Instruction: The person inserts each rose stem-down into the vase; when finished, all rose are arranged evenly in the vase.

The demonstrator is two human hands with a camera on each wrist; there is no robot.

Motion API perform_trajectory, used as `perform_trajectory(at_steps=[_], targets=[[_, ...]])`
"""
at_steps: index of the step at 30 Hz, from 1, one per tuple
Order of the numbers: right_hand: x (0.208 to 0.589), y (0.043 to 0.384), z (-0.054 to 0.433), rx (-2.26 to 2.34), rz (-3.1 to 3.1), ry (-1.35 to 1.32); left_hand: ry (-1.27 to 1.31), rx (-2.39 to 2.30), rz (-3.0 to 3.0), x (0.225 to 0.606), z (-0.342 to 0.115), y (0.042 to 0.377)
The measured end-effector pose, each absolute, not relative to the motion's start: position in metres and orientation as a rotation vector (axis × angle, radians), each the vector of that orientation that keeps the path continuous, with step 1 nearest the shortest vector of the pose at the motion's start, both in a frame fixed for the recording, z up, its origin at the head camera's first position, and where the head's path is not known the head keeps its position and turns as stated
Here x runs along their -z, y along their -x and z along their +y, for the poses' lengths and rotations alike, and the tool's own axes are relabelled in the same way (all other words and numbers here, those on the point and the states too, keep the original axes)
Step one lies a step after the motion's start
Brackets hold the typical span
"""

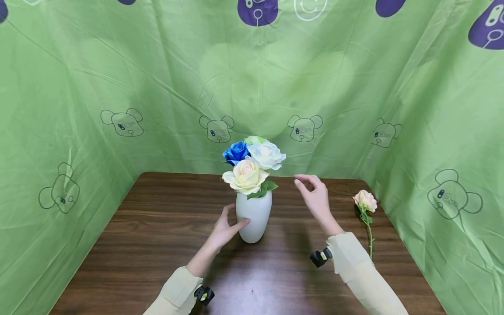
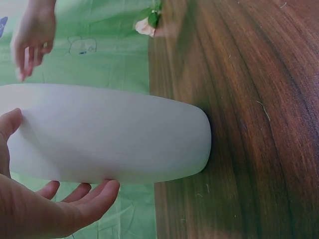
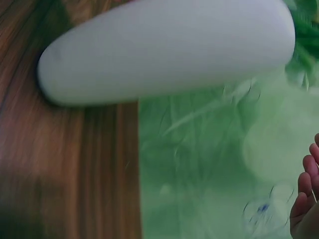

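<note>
A white vase [image 1: 254,216] stands upright on the table, and my left hand [image 1: 225,228] grips its left side with the thumb across the front and fingers round the back. In the left wrist view the thumb and fingertips lie against the vase [image 2: 114,134]. Out of its mouth rise a cream rose [image 1: 246,176], a blue rose [image 1: 236,152], a pale blue rose [image 1: 266,155] and a green bloom [image 1: 256,140] behind them. My right hand [image 1: 316,196] hovers to the right of the flowers, fingers loosely bent, holding nothing.
A pink rose [image 1: 365,201] with a long stem lies at the table's right side, partly behind the right sleeve [image 1: 350,258]. Green printed cloth [image 1: 169,109] hangs round the back and both sides of the brown wooden table [image 1: 157,236].
</note>
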State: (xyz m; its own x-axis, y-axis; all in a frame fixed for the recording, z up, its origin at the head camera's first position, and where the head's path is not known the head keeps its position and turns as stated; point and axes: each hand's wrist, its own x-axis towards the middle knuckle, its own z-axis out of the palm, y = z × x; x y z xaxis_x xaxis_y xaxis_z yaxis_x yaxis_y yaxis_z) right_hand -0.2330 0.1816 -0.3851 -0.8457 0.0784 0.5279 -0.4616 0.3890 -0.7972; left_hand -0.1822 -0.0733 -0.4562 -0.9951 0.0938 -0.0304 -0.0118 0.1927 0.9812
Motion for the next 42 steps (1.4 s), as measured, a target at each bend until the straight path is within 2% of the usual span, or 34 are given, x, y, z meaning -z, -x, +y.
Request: perform_trajectory(at_steps=[15,22,34,42], targets=[[0.461,0.239,0.269,-1.278,-2.352,0.069,-0.084,-1.924,2.37,0.457,-0.074,0.182],[0.488,0.237,0.302,-1.204,-2.403,0.222,-0.105,-1.933,2.34,0.423,-0.071,0.166],[0.521,0.228,0.349,-1.062,-2.421,0.491,-0.104,-1.932,2.335,0.423,-0.072,0.165],[0.529,0.212,0.374,-1.128,-2.416,0.849,-0.099,-1.909,2.351,0.422,-0.071,0.165]])
